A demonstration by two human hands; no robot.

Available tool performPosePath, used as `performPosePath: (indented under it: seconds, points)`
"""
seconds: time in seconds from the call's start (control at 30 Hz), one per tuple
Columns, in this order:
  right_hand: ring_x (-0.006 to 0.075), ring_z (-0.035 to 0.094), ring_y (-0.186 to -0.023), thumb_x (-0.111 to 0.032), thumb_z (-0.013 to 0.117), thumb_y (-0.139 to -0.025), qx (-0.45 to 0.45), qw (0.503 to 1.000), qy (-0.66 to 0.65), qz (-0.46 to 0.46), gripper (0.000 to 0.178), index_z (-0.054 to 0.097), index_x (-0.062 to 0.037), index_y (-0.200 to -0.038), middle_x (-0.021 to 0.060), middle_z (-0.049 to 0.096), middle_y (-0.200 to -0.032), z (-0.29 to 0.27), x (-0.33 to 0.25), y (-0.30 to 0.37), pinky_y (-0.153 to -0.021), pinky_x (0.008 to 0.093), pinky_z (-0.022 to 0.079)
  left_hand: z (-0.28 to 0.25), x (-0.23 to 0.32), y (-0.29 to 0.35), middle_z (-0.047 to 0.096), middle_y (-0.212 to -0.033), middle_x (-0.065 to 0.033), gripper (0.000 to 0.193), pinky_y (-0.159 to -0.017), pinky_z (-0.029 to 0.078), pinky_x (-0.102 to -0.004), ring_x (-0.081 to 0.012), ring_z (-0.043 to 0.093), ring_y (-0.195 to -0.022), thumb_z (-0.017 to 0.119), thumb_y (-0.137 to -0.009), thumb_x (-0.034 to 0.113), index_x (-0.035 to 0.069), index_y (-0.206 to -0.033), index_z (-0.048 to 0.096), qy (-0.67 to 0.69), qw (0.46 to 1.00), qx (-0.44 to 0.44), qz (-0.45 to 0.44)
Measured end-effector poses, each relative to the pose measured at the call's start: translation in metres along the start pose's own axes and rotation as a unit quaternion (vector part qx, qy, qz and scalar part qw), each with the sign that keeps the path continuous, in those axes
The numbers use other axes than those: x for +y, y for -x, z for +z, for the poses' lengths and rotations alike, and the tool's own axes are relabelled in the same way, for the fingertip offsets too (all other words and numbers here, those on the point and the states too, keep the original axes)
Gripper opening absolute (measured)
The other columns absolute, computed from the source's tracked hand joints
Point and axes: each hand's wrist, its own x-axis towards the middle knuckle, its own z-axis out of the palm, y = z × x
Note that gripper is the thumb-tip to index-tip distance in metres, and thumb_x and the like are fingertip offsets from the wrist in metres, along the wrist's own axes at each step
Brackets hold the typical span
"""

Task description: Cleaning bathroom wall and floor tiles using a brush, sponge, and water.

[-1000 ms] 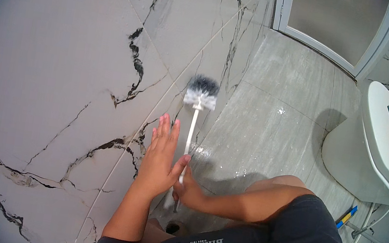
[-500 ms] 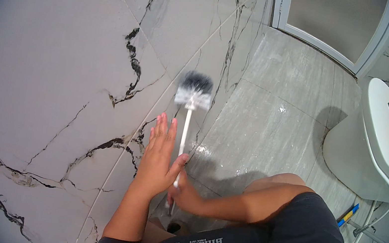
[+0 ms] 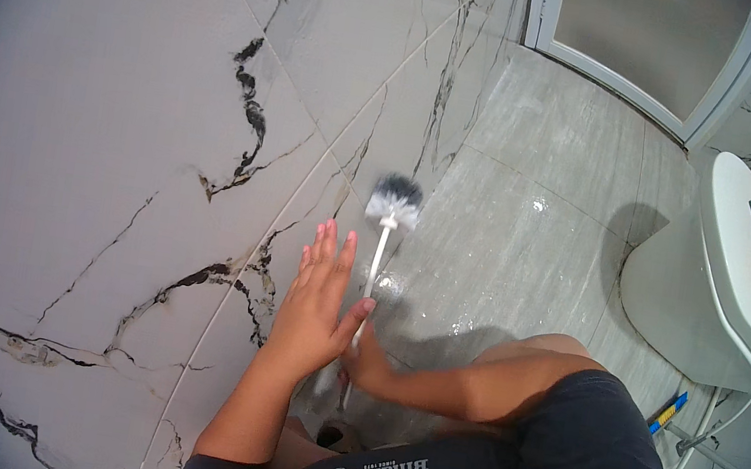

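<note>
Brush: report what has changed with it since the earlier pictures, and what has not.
The brush head swung left, then came back right and nearer the person, now close to the foot of the wall. Nothing was taken up or let go: the right hand still grips the handle, and the left hand stays open beside it. The toilet and door stayed put.

White, black-veined wall tiles (image 3: 100, 126) fill the left; wet grey floor tiles (image 3: 540, 240) glint beside them, near 1 pale-framed door (image 3: 642, 41) and 1 white toilet (image 3: 681, 304).
</note>
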Motion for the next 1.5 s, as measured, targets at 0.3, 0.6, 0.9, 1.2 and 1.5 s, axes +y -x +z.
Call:
performPosePath:
  seconds: [0.3,0.6,0.9,1.2,1.5]
  points:
    - [0.0248,0.061,-0.064,-0.013,0.049,-0.090,0.086,0.996,-0.014,-0.013,0.019,0.036,-0.0050,-0.102,0.0128,0.054,-0.078,-0.094,0.008,-0.117,-0.054,0.0379,0.051,0.005,-0.003,-0.002,0.013,-0.151,-0.0252,0.070,-0.113,0.012,-0.0471,-0.0385,0.012,-0.141,0.052,-0.090,0.032,0.003,-0.145,0.021,0.013,0.999,-0.033,-0.008]
    - [0.0247,0.062,-0.073,-0.016,0.067,-0.074,0.119,0.985,0.058,0.106,0.031,0.048,-0.0012,-0.093,0.0143,0.058,-0.083,-0.048,0.074,-0.116,-0.055,0.0370,0.051,0.020,-0.010,0.000,0.013,-0.151,-0.0246,0.072,-0.113,0.013,-0.0481,-0.0382,0.013,-0.140,0.056,-0.089,0.026,0.003,-0.146,0.019,0.019,0.999,-0.050,0.001]
    - [0.0359,0.062,-0.088,-0.014,0.061,-0.081,-0.001,0.940,0.236,0.245,0.036,0.043,0.0015,-0.108,0.0237,0.060,-0.092,-0.064,0.143,-0.092,-0.075,0.0451,0.050,0.046,-0.015,0.003,0.015,-0.149,-0.0284,0.071,-0.111,0.016,-0.0506,-0.0434,0.018,-0.138,0.057,-0.089,0.026,0.000,-0.144,0.020,0.057,0.992,-0.110,0.008]
    - [0.0273,0.060,-0.045,-0.008,0.056,-0.083,0.045,0.973,0.024,0.225,0.016,0.058,-0.0024,-0.067,0.0126,0.058,-0.057,-0.205,0.210,-0.327,-0.039,0.0428,0.049,0.059,-0.043,0.009,0.012,-0.149,-0.0284,0.070,-0.112,0.012,-0.0508,-0.0430,0.013,-0.139,0.055,-0.089,0.026,-0.001,-0.144,0.020,0.059,0.983,-0.162,-0.060]
    - [0.0271,0.059,-0.053,-0.023,0.047,-0.090,-0.150,0.925,0.074,0.340,0.026,0.049,-0.0019,-0.106,0.0146,0.060,-0.070,-0.112,0.177,-0.086,-0.050,0.0414,0.049,0.105,-0.025,-0.028,0.013,-0.148,-0.0302,0.068,-0.112,0.013,-0.0505,-0.0437,0.014,-0.139,0.055,-0.089,0.023,0.000,-0.144,0.021,0.121,0.979,-0.163,-0.008]
